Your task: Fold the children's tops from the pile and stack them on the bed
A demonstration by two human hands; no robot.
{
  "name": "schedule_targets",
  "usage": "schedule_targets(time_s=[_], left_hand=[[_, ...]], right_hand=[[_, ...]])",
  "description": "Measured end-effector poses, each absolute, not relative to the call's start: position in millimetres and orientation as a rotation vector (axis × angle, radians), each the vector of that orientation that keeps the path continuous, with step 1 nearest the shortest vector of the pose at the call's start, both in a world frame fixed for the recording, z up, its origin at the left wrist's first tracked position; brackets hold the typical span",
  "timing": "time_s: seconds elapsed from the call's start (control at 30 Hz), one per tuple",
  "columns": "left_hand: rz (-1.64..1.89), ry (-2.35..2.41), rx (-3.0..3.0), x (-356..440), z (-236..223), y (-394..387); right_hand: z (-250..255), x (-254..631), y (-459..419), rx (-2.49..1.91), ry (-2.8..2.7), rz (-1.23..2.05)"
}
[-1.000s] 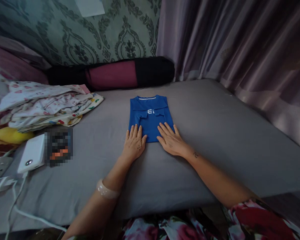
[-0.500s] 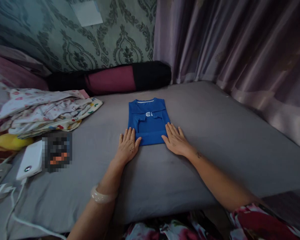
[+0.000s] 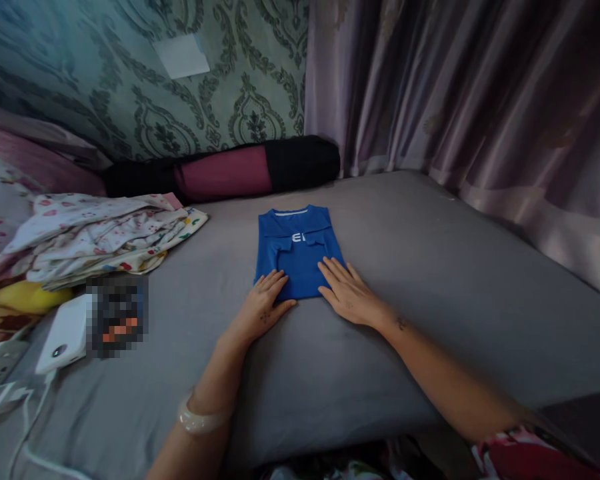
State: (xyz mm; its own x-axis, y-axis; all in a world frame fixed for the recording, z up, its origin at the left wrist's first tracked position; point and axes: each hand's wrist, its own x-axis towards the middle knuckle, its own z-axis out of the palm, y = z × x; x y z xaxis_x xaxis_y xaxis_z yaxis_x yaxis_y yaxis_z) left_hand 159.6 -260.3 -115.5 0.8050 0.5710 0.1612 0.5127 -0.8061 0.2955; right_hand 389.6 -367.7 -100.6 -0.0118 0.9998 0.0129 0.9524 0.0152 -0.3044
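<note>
A blue shirt [image 3: 303, 267] lies folded into a neat rectangle on the grey sheet, its collar at the far end and white lettering partly showing below it. My left hand [image 3: 263, 307] rests flat across the shirt's near left corner, fingers stretched out and the thumb at the near edge. On the opposite side, my right hand [image 3: 347, 293] is laid open over the near right corner, fingers apart on the cloth. Neither hand grips anything.
The shirt is on a bed [image 3: 430, 267]. At left are piled printed cloths [image 3: 105, 230], a yellow item [image 3: 30, 297], a white power bank [image 3: 67, 333] with cables and a blurred-out object [image 3: 117, 317]. A black and maroon roll [image 3: 225, 172] lies along the wall; curtains [image 3: 405, 87] hang at right.
Both hands have slid from the shirt's side edges inward onto its near end, still flat. The fold band along the near edge shows less distinctly. The view has shifted slightly.
</note>
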Motion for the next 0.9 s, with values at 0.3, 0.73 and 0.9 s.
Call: schedule_targets(time_s=[0.3, 0.73, 0.9], left_hand=[[0.457, 0.825, 2.697, 158, -115, -258], [0.513, 0.722, 2.825, 160, -108, -261], [0.566, 0.683, 2.922, 163, -108, -264]], right_hand=[[-96, 388, -370, -2.085, -2.136, 0.337], [-96, 385, -372, -2.010, -2.108, 0.183], [-97, 378, -371, -1.859, -2.156, 0.119]])
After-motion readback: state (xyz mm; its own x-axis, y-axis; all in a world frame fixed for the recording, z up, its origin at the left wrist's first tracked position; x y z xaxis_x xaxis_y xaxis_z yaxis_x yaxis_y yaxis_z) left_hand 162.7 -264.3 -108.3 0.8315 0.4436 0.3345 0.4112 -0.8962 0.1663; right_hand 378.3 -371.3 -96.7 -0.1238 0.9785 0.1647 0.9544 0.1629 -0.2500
